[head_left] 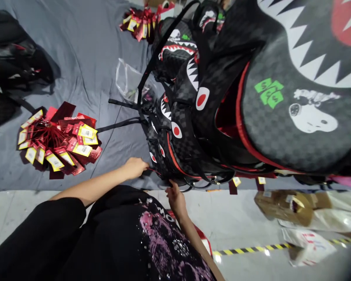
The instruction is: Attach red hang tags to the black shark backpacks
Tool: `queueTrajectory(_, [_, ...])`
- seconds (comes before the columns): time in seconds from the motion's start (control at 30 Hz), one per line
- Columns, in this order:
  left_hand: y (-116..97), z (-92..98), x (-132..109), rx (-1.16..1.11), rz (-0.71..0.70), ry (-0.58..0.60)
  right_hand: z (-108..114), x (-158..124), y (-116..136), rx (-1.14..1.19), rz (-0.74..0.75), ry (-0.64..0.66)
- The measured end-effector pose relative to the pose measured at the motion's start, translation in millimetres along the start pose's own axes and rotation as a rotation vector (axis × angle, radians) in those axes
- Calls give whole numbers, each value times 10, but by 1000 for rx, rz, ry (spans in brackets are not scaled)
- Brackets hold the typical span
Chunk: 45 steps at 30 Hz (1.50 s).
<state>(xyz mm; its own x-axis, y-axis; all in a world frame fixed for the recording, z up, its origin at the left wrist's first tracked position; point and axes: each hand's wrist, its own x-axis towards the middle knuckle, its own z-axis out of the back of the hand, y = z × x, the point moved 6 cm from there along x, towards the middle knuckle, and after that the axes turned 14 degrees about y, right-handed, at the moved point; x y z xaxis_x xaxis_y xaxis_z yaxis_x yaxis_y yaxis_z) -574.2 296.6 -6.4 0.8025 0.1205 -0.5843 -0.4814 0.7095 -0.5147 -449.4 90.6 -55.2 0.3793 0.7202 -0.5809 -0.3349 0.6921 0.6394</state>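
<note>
Both hands work the near edge of the backpack pile (175,156) on the grey sheet (84,58); left hand (136,168) pinches something small there, right hand (175,199) touches it with loose fingers; tags (58,142) lie left.

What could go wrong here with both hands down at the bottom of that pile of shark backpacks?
The left hand and right hand both work at the lowest backpack in a tall leaning stack; tugging it might tip the big backpack above. Loose black straps trail across the grey sheet and could snag. A sliding bag could also scatter the fan of red hang tags nearby.
</note>
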Motion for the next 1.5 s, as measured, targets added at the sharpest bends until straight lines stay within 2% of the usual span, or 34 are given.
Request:
queueTrajectory(0.13, [21,-51,284,47,35,134,-103,106,-113,-40,-62,-115])
queueTrajectory(0.23, [14,-129,424,63,48,203,-182,192,-159,-13,-60,-144])
queueTrajectory(0.5, [43,-242,458,29,70,238,-348,296,-272,93,-29,-115])
queueTrajectory(0.67, [18,-382,632,-55,65,287,-363,388,-317,95,-26,-115])
queueTrajectory(0.8, [-99,-530,756,-147,2,364,-355,384,-339,48,-13,-130])
queueTrajectory(0.93, [-208,-609,792,-198,-68,478,-222,248,-306,-7,33,-248])
queueTrajectory(1.03, [-164,-587,851,-208,-114,550,-119,196,-245,-32,110,-368])
queueTrajectory(1.2, [10,-448,983,-374,-205,439,-70,265,-129,-36,251,-444])
queueTrajectory(1.37, [114,-470,975,-585,-274,234,-108,334,-11,-29,403,-362])
queueTrajectory(1.5, [142,-576,903,-635,-329,259,-163,413,74,0,451,-296])
